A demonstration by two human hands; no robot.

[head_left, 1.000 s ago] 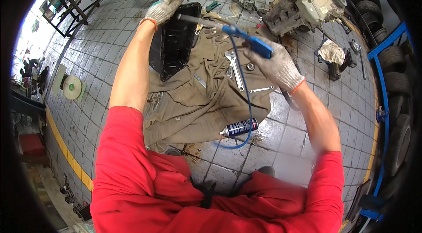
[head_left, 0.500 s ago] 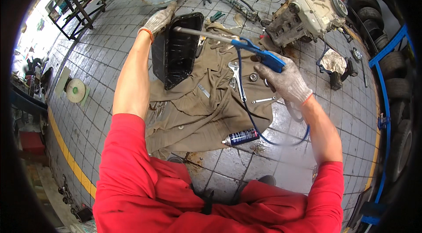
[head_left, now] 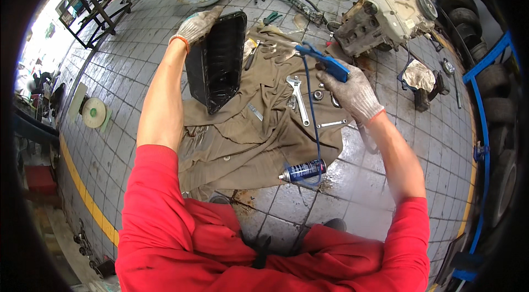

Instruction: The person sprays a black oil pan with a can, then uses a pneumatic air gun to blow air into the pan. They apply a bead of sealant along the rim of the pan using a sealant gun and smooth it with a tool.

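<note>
"Where is the black pan (head_left: 227,52)?"

"At the left of the brown cloth (head_left: 242,154), held by the left hand (head_left: 197,26). The right hand (head_left: 352,89) grips the blue air gun (head_left: 332,66): probably blowing; next needs steady aim."

Sleeves (head_left: 156,181) are red, gloves (head_left: 355,92) orange-cuffed, shoes (head_left: 335,224) apparently dark.

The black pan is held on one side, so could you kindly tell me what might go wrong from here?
The left grip alone holds the black pan, near its upper end, so it might twist or slip. The blue hose of the blue gun in the right grip crosses the spray can in this view, so it could snag and roll the can.
</note>
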